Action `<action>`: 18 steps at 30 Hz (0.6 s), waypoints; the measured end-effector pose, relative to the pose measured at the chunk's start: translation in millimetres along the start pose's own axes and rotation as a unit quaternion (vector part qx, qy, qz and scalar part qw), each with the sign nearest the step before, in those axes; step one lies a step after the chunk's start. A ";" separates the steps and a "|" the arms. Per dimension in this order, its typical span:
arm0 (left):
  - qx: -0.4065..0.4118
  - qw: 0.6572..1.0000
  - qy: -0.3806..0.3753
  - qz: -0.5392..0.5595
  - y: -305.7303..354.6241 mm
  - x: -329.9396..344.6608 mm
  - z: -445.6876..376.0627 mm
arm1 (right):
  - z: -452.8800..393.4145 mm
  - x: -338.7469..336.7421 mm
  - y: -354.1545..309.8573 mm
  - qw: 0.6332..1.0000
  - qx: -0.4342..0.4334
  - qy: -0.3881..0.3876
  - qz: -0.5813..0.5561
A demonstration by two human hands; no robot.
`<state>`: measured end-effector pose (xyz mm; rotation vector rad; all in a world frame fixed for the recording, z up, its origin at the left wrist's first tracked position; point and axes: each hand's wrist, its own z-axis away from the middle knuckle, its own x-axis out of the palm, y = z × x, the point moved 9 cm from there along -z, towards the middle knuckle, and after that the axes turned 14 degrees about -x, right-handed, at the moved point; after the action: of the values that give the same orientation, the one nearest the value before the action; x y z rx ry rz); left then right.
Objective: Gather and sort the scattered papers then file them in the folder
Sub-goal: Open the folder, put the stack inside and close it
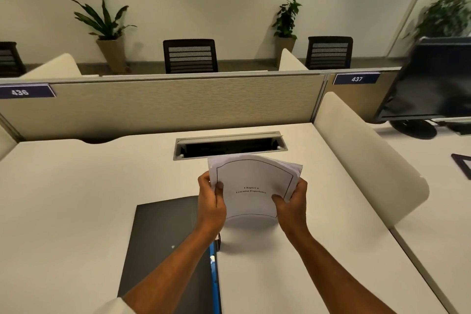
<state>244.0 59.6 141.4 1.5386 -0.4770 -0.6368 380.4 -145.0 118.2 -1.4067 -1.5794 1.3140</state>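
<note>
A stack of white papers (253, 186) is held upright above the desk, its front sheet printed with a bordered chapter title. My left hand (211, 201) grips the stack's left edge and my right hand (293, 201) grips its right edge. The sheets behind the front one are fanned out unevenly at the top right. A black folder (165, 245) with a blue spine edge lies flat on the white desk (63, 211), below and left of the papers, partly covered by my left forearm.
A cable slot (229, 145) with an open lid sits in the desk just behind the papers. A cream divider (369, 160) borders the desk on the right, with a monitor (433, 84) beyond it. A fabric partition (178, 104) runs across the back.
</note>
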 end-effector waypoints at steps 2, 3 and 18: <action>0.001 1.000 -0.006 -0.012 4.4 1.6 -0.5 | -0.5 -1.2 -3.3 1.000 -0.007 0.018 0.005; -0.001 1.000 -0.007 -0.019 4.2 2.5 -0.9 | -0.6 -0.7 -4.7 1.000 -0.010 0.025 0.007; -0.031 0.997 0.014 -0.063 -23.8 7.3 24.2 | 3.4 2.7 7.6 0.999 0.000 0.031 -0.006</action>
<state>231.9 38.2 116.9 1.5247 -0.3377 -0.7199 379.2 -143.8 109.5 -1.4225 -1.5454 1.2507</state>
